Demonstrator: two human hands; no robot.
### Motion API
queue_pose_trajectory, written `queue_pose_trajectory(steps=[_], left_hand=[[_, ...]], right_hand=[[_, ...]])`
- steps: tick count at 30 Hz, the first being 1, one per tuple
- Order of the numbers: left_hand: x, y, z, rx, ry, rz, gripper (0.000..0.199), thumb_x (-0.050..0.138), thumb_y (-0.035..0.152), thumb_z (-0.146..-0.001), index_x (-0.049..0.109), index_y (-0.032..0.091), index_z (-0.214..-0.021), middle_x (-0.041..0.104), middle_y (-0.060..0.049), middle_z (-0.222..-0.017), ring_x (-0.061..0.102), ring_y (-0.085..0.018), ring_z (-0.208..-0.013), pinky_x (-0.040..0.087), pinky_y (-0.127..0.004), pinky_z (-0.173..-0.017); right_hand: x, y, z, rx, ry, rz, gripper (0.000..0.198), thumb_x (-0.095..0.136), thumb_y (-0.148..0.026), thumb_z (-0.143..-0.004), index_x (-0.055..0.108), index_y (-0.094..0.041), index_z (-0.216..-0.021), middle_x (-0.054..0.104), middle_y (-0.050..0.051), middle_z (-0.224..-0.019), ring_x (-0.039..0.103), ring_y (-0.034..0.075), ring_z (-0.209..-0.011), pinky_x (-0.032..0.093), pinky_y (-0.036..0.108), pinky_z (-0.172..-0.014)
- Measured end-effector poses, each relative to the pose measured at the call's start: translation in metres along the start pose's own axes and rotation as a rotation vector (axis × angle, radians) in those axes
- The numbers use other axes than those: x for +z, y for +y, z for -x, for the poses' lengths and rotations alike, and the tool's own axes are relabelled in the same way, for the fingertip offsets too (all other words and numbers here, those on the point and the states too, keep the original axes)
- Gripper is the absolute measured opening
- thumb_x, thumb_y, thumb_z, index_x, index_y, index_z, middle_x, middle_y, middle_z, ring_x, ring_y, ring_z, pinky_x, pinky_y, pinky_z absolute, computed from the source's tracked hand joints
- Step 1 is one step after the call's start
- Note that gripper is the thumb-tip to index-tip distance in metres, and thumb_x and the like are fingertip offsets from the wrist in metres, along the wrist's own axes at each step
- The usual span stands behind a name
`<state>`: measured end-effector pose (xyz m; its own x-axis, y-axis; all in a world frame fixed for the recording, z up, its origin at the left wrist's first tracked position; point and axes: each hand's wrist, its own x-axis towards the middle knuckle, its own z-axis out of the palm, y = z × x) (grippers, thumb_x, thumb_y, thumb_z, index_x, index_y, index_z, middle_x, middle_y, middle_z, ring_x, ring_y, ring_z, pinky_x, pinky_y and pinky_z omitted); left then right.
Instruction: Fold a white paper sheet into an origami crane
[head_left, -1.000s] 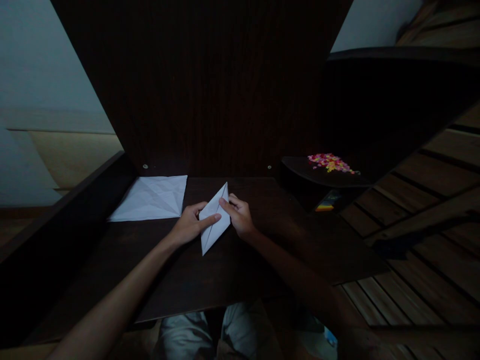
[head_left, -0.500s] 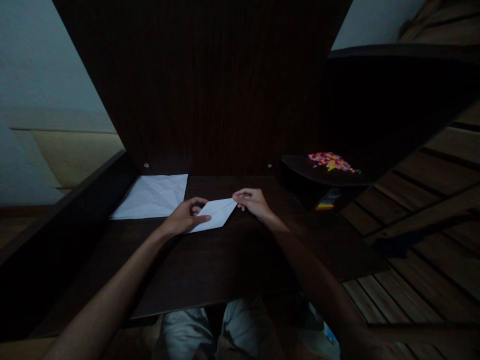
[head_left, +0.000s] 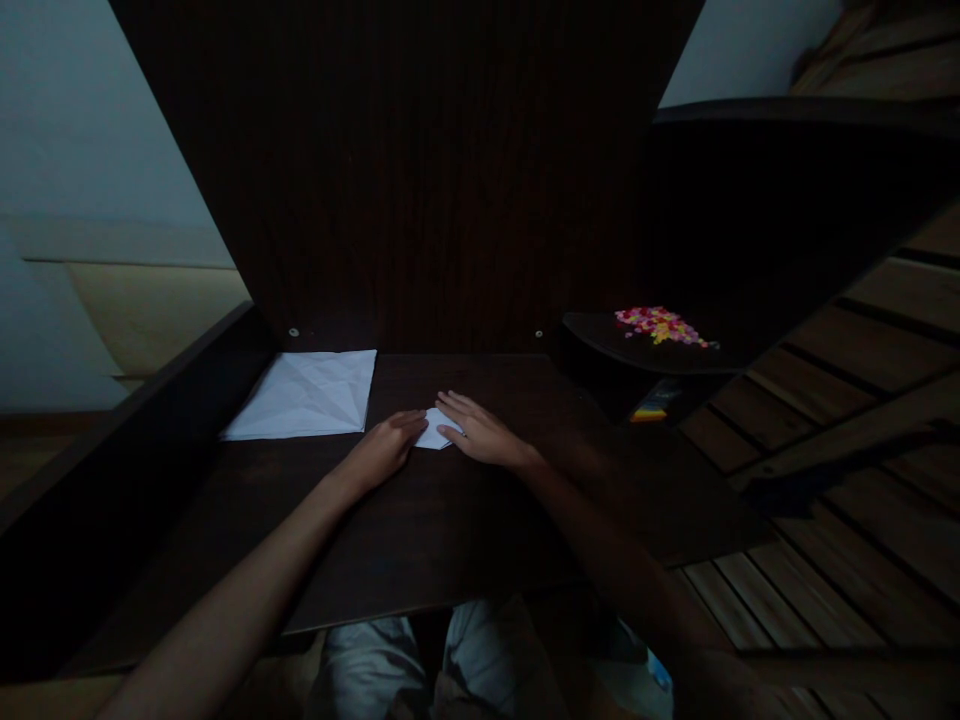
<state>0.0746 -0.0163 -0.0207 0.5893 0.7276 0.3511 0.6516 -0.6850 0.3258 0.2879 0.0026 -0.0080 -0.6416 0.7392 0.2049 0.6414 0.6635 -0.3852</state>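
Paper (head_left: 430,434), folded on the worktop (head_left: 435,545), seems light, easily creased; better to hold its edges. Left hand (head_left: 388,442) touches it from nine o'clock, grip unclear; right hand (head_left: 485,435) rests open over three o'clock.

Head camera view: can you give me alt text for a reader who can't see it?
A person's left hand and right hand rest on a small folded white paper on a dark desk. Larger creased white paper lies to the left; a pile of small multicoloured pieces sits on a shelf to the right.
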Motion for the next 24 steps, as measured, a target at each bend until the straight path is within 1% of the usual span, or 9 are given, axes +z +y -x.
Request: queue_pose_trajectory(steps=[2, 5, 8, 11, 15, 19, 21, 24], left_hand=[[0.0, 0.002, 0.0, 0.018, -0.032, 0.004, 0.038, 0.035, 0.02, -0.092, 0.054, 0.015, -0.125, 0.054, -0.013, -0.133, 0.047, -0.023, -0.125, 0.039, -0.041, -0.105], [0.0, 0.006, 0.001, 0.013, -0.067, -0.02, 0.046, 0.038, 0.034, -0.093, 0.045, 0.013, -0.134, 0.047, -0.014, -0.139, 0.04, -0.024, -0.131, 0.035, -0.042, -0.108], [0.002, 0.007, 0.003, 0.015, -0.119, -0.071, 0.055, 0.038, 0.041, -0.093, 0.037, 0.01, -0.139, 0.039, -0.017, -0.144, 0.034, -0.025, -0.135, 0.032, -0.042, -0.109], [0.004, 0.005, 0.004, 0.027, -0.148, -0.112, 0.055, 0.036, 0.041, -0.094, 0.035, 0.01, -0.14, 0.036, -0.018, -0.145, 0.03, -0.025, -0.136, 0.029, -0.042, -0.11], [0.005, 0.005, 0.004, 0.027, -0.145, -0.164, 0.048, 0.032, 0.034, -0.096, 0.04, 0.011, -0.137, 0.04, -0.017, -0.143, 0.035, -0.024, -0.134, 0.031, -0.041, -0.109], [0.004, 0.014, 0.002, -0.047, -0.121, -0.285, 0.042, 0.034, 0.03, -0.095, 0.047, 0.01, -0.13, 0.049, -0.019, -0.136, 0.046, -0.026, -0.127, 0.039, -0.04, -0.104], [0.004, 0.02, 0.001, -0.071, -0.106, -0.321, 0.04, 0.035, 0.026, -0.094, 0.051, 0.008, -0.125, 0.053, -0.021, -0.131, 0.05, -0.027, -0.123, 0.039, -0.041, -0.104], [0.006, 0.025, 0.001, -0.085, -0.069, -0.313, 0.037, 0.035, 0.021, -0.093, 0.054, 0.006, -0.12, 0.056, -0.023, -0.127, 0.052, -0.029, -0.12, 0.038, -0.043, -0.104]], right_hand=[[0.004, -0.001, 0.0, -0.046, -0.085, -0.028, 0.061, 0.035, -0.047, -0.094, 0.032, -0.009, -0.142, 0.028, 0.015, -0.149, 0.022, 0.024, -0.14, 0.022, 0.041, -0.114], [0.008, 0.002, 0.002, -0.079, -0.139, -0.018, 0.067, 0.031, -0.053, -0.093, 0.026, -0.01, -0.144, 0.022, 0.016, -0.151, 0.017, 0.025, -0.141, 0.019, 0.045, -0.115], [0.011, 0.005, 0.005, -0.104, -0.143, 0.03, 0.068, 0.031, -0.051, -0.094, 0.023, -0.007, -0.145, 0.019, 0.018, -0.151, 0.014, 0.025, -0.142, 0.017, 0.046, -0.115], [0.012, 0.005, 0.007, -0.112, -0.158, 0.067, 0.06, 0.03, -0.043, -0.096, 0.023, -0.008, -0.145, 0.019, 0.017, -0.152, 0.013, 0.025, -0.142, 0.018, 0.046, -0.115], [0.012, 0.001, 0.008, -0.083, -0.191, 0.093, 0.057, 0.025, -0.037, -0.097, 0.025, -0.005, -0.144, 0.019, 0.018, -0.151, 0.014, 0.026, -0.142, 0.017, 0.045, -0.115], [0.013, -0.007, 0.01, -0.036, -0.175, 0.095, 0.058, 0.023, -0.039, -0.097, 0.024, -0.005, -0.144, 0.017, 0.019, -0.152, 0.012, 0.027, -0.142, 0.017, 0.047, -0.115], [0.014, -0.011, 0.011, 0.005, -0.172, 0.096, 0.061, 0.023, -0.04, -0.096, 0.022, -0.002, -0.144, 0.014, 0.021, -0.151, 0.01, 0.028, -0.142, 0.016, 0.049, -0.114], [0.015, -0.016, 0.012, 0.047, -0.195, 0.097, 0.064, 0.021, -0.041, -0.096, 0.02, 0.002, -0.143, 0.01, 0.023, -0.151, 0.007, 0.029, -0.142, 0.014, 0.048, -0.115]])
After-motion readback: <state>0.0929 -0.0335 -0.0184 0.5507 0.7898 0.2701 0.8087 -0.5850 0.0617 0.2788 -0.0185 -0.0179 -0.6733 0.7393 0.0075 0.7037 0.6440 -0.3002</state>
